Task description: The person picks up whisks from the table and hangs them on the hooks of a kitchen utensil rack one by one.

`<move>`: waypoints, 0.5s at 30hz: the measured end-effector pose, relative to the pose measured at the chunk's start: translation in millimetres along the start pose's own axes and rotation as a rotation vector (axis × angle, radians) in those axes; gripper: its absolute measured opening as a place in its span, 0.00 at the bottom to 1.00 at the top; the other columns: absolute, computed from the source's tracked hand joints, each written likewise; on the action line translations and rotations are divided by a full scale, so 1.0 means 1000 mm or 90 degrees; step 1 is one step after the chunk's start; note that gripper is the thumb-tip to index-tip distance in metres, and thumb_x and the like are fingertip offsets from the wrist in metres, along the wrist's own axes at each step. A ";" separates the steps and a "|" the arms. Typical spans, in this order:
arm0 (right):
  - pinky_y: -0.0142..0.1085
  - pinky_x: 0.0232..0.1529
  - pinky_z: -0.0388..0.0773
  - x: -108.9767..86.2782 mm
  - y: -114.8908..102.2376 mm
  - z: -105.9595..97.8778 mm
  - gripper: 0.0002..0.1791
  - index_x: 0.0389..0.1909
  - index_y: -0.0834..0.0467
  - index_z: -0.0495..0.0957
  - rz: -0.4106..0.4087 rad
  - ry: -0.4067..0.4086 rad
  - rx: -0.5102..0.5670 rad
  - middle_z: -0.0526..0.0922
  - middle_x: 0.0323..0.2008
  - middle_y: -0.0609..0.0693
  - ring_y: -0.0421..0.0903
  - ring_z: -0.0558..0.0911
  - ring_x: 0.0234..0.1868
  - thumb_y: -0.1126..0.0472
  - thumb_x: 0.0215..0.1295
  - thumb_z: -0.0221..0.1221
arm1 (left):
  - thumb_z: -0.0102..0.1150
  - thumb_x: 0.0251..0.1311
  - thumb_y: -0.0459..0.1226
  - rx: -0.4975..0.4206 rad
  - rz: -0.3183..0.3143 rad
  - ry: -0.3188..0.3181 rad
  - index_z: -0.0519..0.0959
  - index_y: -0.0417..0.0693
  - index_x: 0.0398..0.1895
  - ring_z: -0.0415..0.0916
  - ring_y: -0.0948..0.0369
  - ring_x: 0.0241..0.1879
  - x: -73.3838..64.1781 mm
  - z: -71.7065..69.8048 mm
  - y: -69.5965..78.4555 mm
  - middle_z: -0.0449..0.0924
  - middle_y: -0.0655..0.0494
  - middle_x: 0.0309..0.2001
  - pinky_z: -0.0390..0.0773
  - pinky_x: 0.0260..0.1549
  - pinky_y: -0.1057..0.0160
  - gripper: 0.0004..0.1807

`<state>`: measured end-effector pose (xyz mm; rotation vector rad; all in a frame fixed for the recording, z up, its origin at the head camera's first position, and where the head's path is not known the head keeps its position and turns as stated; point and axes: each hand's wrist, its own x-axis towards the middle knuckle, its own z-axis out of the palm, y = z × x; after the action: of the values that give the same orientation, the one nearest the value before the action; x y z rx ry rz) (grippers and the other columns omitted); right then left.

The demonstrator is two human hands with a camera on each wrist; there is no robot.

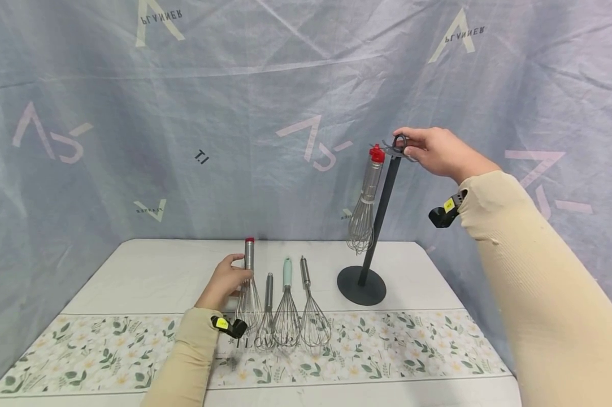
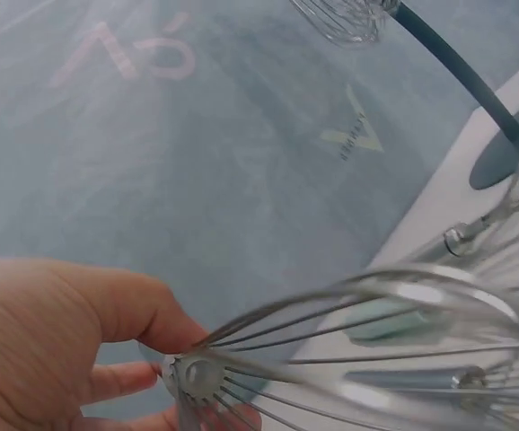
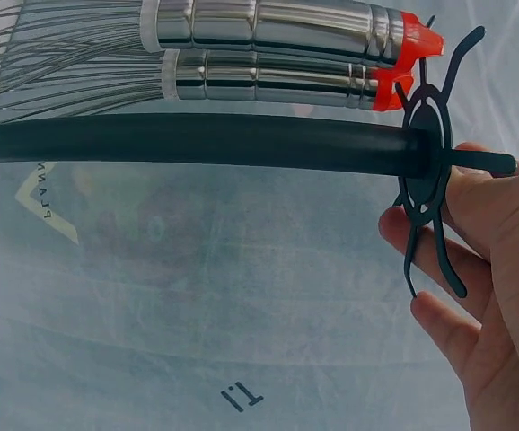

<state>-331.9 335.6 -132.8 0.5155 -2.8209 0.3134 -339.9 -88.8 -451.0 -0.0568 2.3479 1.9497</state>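
Note:
My left hand (image 1: 228, 281) grips a wire whisk (image 1: 249, 257) with a steel handle and red end cap, around where the handle meets the wires. In the left wrist view its wire loops (image 2: 412, 296) fan out from the fingers. My right hand (image 1: 440, 151) holds the top of a black utensil stand (image 1: 382, 212), thumb and fingers at its ring and hooks. Two red-capped steel whisks hang side by side from the hooks; the right wrist view shows the nearer whisk (image 3: 277, 25) and the second whisk (image 3: 273, 79).
Beside the left hand lie a small steel whisk (image 1: 269, 291), a whisk with a mint-green handle (image 1: 287, 272) and another steel whisk (image 1: 306, 271). The stand's round base (image 1: 361, 294) rests on the white table (image 1: 158, 271), which has a floral band. Grey cloth (image 1: 209, 113) hangs behind.

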 end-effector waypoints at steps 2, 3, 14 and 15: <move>0.52 0.48 0.73 0.000 -0.001 -0.001 0.27 0.77 0.54 0.61 -0.004 -0.002 -0.007 0.76 0.63 0.66 0.61 0.79 0.57 0.62 0.80 0.48 | 0.59 0.63 0.31 0.002 0.008 0.003 0.59 0.45 0.76 0.81 0.44 0.45 0.000 -0.002 0.006 0.76 0.38 0.52 0.83 0.42 0.44 0.38; 0.53 0.49 0.74 0.000 -0.001 -0.002 0.27 0.77 0.54 0.61 -0.005 -0.003 -0.010 0.76 0.63 0.66 0.62 0.79 0.58 0.62 0.80 0.48 | 0.59 0.63 0.31 0.004 0.012 0.003 0.59 0.46 0.76 0.81 0.44 0.45 0.000 -0.003 0.009 0.76 0.38 0.52 0.83 0.42 0.45 0.38; 0.58 0.54 0.73 -0.002 -0.004 -0.004 0.27 0.77 0.56 0.61 -0.005 -0.009 -0.023 0.77 0.62 0.67 0.65 0.78 0.60 0.60 0.80 0.50 | 0.57 0.64 0.30 -0.016 0.073 0.015 0.56 0.49 0.78 0.80 0.49 0.41 0.000 0.006 0.045 0.72 0.38 0.56 0.86 0.34 0.53 0.39; 0.58 0.55 0.73 -0.001 -0.005 -0.004 0.27 0.77 0.56 0.61 -0.005 -0.010 -0.023 0.77 0.62 0.67 0.65 0.77 0.60 0.60 0.80 0.50 | 0.57 0.64 0.30 -0.021 0.075 0.012 0.55 0.50 0.78 0.80 0.49 0.41 0.000 0.007 0.048 0.72 0.38 0.56 0.86 0.34 0.53 0.39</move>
<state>-327.9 332.8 -128.4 0.5223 -2.8331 0.2583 -343.4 -72.8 -405.1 0.0633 2.3827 2.0493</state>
